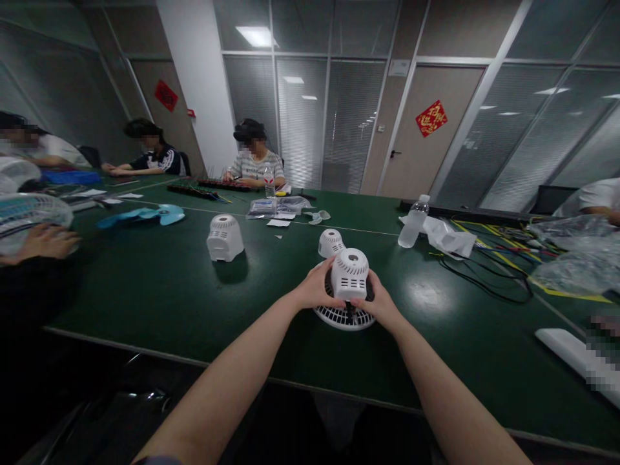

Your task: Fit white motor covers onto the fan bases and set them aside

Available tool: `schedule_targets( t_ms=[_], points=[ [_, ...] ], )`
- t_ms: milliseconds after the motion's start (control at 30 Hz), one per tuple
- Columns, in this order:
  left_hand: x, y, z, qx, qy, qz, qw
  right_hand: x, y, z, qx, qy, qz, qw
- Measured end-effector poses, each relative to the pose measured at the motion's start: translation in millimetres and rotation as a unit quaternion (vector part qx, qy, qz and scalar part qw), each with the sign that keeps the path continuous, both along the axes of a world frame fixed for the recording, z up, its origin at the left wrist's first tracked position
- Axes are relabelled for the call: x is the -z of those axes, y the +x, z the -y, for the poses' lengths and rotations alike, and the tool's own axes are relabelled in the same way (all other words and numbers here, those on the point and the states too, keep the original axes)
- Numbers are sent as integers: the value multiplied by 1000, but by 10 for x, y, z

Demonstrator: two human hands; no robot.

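Both my hands grip a white plastic fan motor housing (351, 274) with vent slots and a hole on top. My left hand (316, 287) wraps its left side, and my right hand (382, 302) holds its right side, fingers closed. Under the housing lies a round white fan grille (349, 321), partly hidden by the housing and hands. Just behind stands a second white housing (330, 241). A third such housing (225, 237) sits farther left on the green table (271, 278).
A blue fan blade (145, 216) lies at left near a co-worker's hand (48, 242) on another grille (33, 213). A water bottle (414, 223), black cables (504, 278) and clear plastic wrap (576, 258) are at right. Several people sit around the table.
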State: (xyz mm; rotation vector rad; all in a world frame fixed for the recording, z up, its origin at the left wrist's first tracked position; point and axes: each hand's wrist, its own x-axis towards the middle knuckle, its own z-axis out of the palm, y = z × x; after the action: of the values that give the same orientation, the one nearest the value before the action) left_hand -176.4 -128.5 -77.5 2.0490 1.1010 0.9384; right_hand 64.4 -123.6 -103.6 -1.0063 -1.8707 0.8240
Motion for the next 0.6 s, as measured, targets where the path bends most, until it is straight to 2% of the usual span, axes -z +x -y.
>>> schedule_targets(
  t_ms=[367,600],
  points=[
    [-38,17,24,-6,-4,-3,1000,41,19,-39,-11,7,-16,1000],
    [-84,10,51,4,4,-34,999,-3,43,-6,-21,2,15,1000]
  ],
)
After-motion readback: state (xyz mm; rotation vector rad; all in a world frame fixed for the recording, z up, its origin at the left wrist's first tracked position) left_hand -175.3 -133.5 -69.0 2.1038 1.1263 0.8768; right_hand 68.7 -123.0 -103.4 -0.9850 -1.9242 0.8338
